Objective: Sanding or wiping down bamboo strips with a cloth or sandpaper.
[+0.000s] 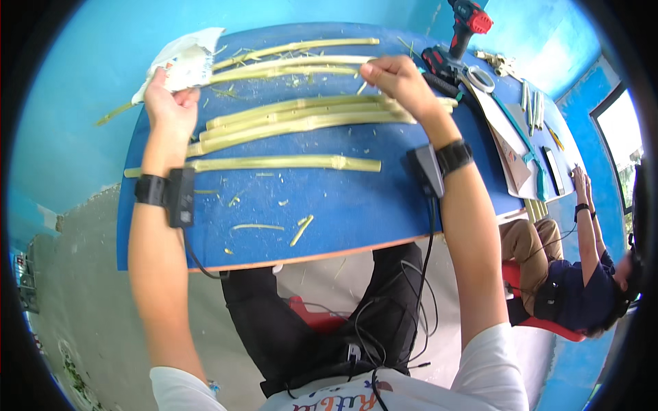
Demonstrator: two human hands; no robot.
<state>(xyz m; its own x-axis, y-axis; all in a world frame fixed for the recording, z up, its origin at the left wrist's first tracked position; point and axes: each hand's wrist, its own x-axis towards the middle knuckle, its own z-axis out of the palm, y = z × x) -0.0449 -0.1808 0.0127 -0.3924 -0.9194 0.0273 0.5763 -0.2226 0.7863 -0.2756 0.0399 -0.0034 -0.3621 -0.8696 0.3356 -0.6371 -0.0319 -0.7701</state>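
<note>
My left hand [171, 101] is closed on a crumpled white sheet [184, 58], cloth or paper, at the table's far left. Under the sheet runs a pale green bamboo strip [295, 63], and a bamboo end [113, 114] sticks out left of it. At the strip's right end, the fingers of my right hand [401, 82] are pinched together on it; the exact grip is partly hidden. Another bamboo strip [315, 45] lies just beyond. Nearer me are several bamboo strips side by side [295, 120] and one lone strip [274, 164].
The blue table [329, 205] carries bamboo shavings [301, 229]. To the right are a red-and-black cordless drill [469, 24], a tape roll [480, 79], a teal saw [531, 154] and cardboard [504, 137]. A co-worker [582, 288] sits at the right, hands on the table. Cables hang from my wrists.
</note>
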